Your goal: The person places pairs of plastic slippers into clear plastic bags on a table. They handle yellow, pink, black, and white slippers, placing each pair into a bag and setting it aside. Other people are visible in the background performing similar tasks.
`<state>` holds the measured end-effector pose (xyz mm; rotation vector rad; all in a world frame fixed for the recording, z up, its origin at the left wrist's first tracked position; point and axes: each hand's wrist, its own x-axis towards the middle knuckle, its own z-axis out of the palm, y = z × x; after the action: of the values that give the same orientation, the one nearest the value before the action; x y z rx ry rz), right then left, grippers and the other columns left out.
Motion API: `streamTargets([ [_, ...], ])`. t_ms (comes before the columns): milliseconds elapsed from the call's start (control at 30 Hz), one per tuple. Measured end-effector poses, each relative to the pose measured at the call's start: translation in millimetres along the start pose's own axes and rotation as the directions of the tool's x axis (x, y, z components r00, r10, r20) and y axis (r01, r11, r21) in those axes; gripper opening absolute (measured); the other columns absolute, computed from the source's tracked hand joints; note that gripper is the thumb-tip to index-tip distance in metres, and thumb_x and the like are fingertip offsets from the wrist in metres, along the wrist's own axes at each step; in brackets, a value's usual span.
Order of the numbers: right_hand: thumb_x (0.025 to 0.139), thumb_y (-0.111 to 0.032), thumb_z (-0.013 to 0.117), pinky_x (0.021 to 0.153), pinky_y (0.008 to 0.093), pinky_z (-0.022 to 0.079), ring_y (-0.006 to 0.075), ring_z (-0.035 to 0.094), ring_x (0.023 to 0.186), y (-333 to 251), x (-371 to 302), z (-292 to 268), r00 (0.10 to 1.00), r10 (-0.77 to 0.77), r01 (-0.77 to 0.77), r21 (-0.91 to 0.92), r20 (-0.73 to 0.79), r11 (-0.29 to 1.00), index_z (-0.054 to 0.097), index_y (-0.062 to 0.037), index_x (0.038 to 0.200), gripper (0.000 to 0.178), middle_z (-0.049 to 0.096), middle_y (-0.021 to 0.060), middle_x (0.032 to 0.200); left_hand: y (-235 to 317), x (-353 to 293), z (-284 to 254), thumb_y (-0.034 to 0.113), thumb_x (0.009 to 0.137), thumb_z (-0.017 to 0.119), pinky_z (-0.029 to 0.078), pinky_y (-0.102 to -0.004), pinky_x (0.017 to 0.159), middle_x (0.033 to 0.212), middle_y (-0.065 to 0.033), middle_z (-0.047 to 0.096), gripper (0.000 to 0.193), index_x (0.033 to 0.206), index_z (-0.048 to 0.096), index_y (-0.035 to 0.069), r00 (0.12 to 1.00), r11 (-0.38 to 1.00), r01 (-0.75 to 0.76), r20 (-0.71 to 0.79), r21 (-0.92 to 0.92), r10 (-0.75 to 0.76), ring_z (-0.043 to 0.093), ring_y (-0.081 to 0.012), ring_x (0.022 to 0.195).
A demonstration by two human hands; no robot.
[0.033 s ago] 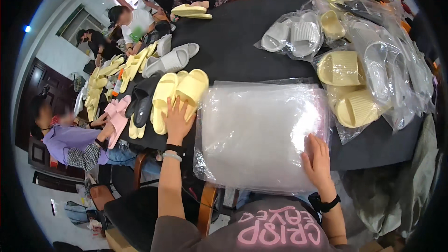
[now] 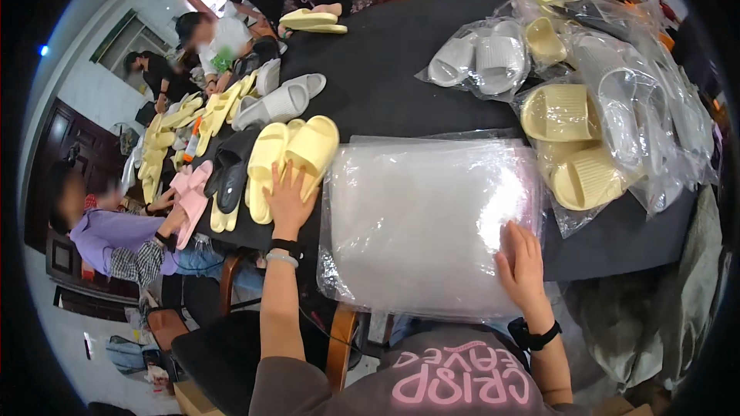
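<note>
My left hand (image 2: 288,204) lies with spread fingers on the near end of a pair of pale yellow slippers (image 2: 311,146), touching them without gripping. More yellow slipper shows beneath and beside that pair. To the right, a stack of clear plastic bags (image 2: 408,223) lies flat along the table's near edge. Resting on the stack's right side is my right hand (image 2: 521,268), its fingers stretched out and thumb apart, holding nothing I can see. Black slippers (image 2: 230,173) sit just left of the yellow ones.
Bagged yellow slippers (image 2: 561,114) and bagged grey slippers (image 2: 499,55) pile up on the right of the black table (image 2: 385,69). Loose grey slippers (image 2: 277,104) lie farther left. A co-worker in a purple top (image 2: 116,235) holds pink slippers (image 2: 191,199); several others sit around the table.
</note>
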<state>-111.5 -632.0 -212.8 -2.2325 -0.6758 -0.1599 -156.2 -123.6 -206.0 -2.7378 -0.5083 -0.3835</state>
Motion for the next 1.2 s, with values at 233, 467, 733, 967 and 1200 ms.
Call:
streamTargets([
  [233, 0.087, -0.011, 0.067, 0.105, 0.0486, 0.041, 0.0418, 0.049, 0.121, 0, 0, -2, 1.0, -0.003, 0.003, -0.003, -0.008, 1.0, 0.046, 0.0029, 0.14, 0.059, 0.053, 0.0223, 0.13, -41, 13, 20, 0.052, 0.09, 0.061, 0.031, -0.0773, 0.102, 0.164, 0.002, 0.026, 0.064, 0.149, 0.044, 0.032, 0.988, 0.991, 0.119, 0.092, 0.059, -0.125, 0.016, -0.0263, 0.153],
  [467, 0.087, -0.012, 0.068, 0.105, 0.0476, 0.041, 0.0409, 0.05, 0.12, -3, 3, -1, 0.999, -0.018, 0.018, -0.008, -0.028, 1.0, 0.047, 0.0026, 0.139, 0.058, 0.054, 0.0219, 0.13, -74, 20, 26, 0.052, 0.091, 0.062, 0.028, -0.0838, 0.098, 0.165, -0.0021, 0.023, 0.066, 0.151, 0.04, 0.034, 0.932, 0.962, 0.265, 0.239, 0.061, -0.271, 0.019, -0.0286, 0.152],
  [733, 0.085, -0.008, 0.069, 0.106, 0.0463, 0.042, 0.0408, 0.05, 0.122, -4, 2, -4, 1.0, -0.023, 0.023, 0.002, -0.004, 1.0, 0.05, 0.0016, 0.136, 0.056, 0.053, 0.0213, 0.132, 14, -25, -45, 0.027, 0.104, 0.052, 0.025, -0.0361, 0.119, 0.155, -0.0195, 0.039, 0.056, 0.149, 0.038, -0.002, 0.967, 0.509, 0.219, 0.253, -0.832, -0.002, 0.034, -0.0293, 0.145],
  [967, 0.084, -0.012, 0.071, 0.11, 0.0498, 0.035, 0.0425, 0.039, 0.137, -22, 1, -37, 0.999, 0.003, 0.003, -0.155, 0.036, 0.988, 0.05, -0.0028, 0.138, 0.058, 0.047, 0.0209, 0.143, 52, -100, -54, 0.024, 0.106, 0.046, 0.016, -0.0368, 0.122, 0.164, -0.0188, 0.02, 0.065, 0.156, 0.015, -0.004, 0.933, 0.261, 0.329, 0.355, -0.908, 0.06, 0.018, -0.0277, 0.152],
  [1200, 0.085, -0.027, 0.074, 0.116, 0.0543, 0.025, 0.0474, 0.028, 0.143, 8, -16, -32, 0.997, 0.075, -0.074, -0.182, -0.005, 0.981, 0.04, -0.0056, 0.15, 0.076, 0.031, 0.0254, 0.156, 70, -105, -38, 0.026, 0.107, 0.044, 0.012, -0.0375, 0.123, 0.166, -0.0183, 0.013, 0.066, 0.157, 0.011, -0.004, 0.952, 0.145, 0.269, 0.286, -0.952, 0.112, 0.013, -0.0272, 0.153],
])
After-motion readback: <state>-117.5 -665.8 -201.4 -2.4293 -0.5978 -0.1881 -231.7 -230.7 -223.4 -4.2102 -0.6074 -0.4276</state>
